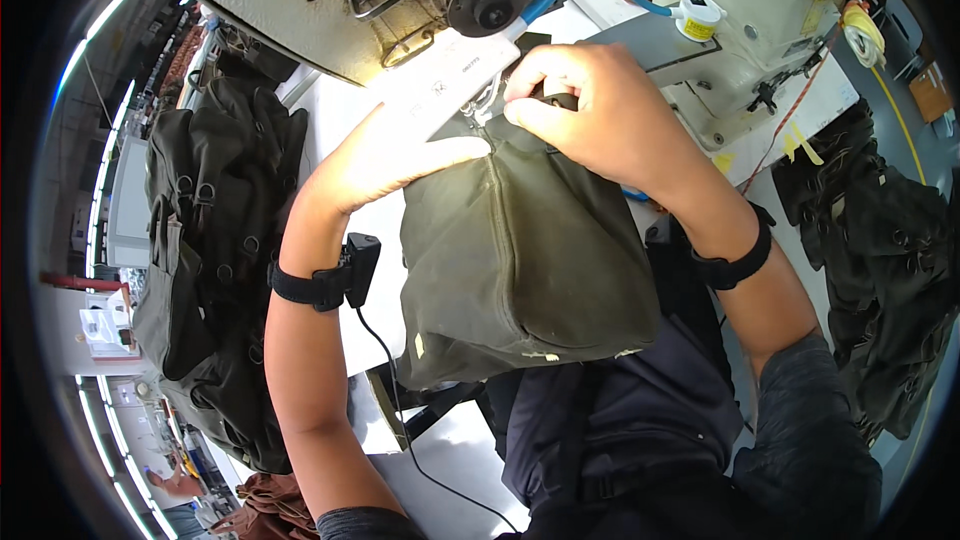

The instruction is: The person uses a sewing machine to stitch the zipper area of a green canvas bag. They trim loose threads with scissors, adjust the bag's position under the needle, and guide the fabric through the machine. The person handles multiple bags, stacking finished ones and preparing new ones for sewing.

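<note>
Nearest me, a worn, cream metal sewing machine (270, 0) is spanning the frame's top. At centre, an olive-green fabric bag (450, 250) is lying with its ridged seam (499, 215) pointing toward it, probably for alignment. I am watching the right hand (610, 105) pinching its upper edge between thumb and curled fingers; the left hand (405, 160) is laying its thumb at the seam, seemingly steadying it, but with its fingers hidden I cannot tell its grip.

matt cloth bag (575, 260) (sewing machine (265, 5): smooth painted metal)
</note>
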{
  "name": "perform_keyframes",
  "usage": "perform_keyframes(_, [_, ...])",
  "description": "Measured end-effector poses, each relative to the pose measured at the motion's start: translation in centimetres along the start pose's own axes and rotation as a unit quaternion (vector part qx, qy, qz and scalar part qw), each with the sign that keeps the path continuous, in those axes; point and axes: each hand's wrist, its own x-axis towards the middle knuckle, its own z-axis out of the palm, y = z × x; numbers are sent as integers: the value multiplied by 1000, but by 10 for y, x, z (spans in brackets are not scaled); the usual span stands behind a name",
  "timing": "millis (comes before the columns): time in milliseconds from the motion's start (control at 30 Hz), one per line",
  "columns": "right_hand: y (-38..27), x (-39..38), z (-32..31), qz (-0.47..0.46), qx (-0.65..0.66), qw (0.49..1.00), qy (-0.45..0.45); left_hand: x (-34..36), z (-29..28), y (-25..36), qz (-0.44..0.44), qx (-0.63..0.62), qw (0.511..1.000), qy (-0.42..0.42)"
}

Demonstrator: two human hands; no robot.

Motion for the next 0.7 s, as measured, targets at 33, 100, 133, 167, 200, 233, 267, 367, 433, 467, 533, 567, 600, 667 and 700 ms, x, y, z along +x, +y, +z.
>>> perform_keyframes(33, [1, 2, 1, -8, 3, 1000, 7, 1, 0, 0, 3, 0, 1000, 2])
perform_keyframes(100, [2, 3, 1, -3, 3, 1000, 5, 1, 2, 0, 6, 0, 1000, 6])
perform_keyframes(133, [1, 4, 1, 9, 1, 1000, -1, 1, 2, 0, 6, 1, 1000, 8])
perform_keyframes(167, [1, 4, 1, 7, 2, 1000, 1, 1, 2, 0, 6, 1, 1000, 11])
perform_keyframes(200, [0, 4, 1, 12, -1, 1000, -2, 1, 2, -1, 7, 2, 1000, 12])
perform_keyframes(233, [-1, 4, 0, 15, -5, 1000, -3, 1, 3, -1, 8, 2, 1000, 13])
perform_keyframes(267, [-2, 4, 0, 16, -4, 1000, -6, 1, 3, -1, 10, 3, 1000, 14])
perform_keyframes(367, [-4, 4, -3, 27, -2, 1000, -12, 0, 4, -1, 12, 5, 1000, 18])
perform_keyframes(433, [-5, 4, -4, 39, -6, 999, -18, -1, 6, -2, 13, 8, 1000, 20])
perform_keyframes(467, [-4, 4, -3, 35, -4, 999, -12, -2, 7, -2, 13, 11, 1000, 22])
perform_keyframes(533, [-3, 4, -2, 25, 2, 1000, 2, -3, 8, -3, 15, 15, 999, 25])
perform_keyframes(567, [-2, 5, -1, 17, 5, 1000, 9, -3, 9, -3, 16, 17, 999, 26])
perform_keyframes(600, [-2, 5, 0, 8, 8, 1000, 16, -3, 9, -4, 17, 19, 999, 26])
perform_keyframes(667, [-1, 6, 1, 1, 9, 1000, 24, -2, 9, -4, 18, 22, 999, 26])
perform_keyframes(700, [0, 6, 1, 4, 9, 1000, 25, -2, 9, -3, 19, 23, 999, 25])
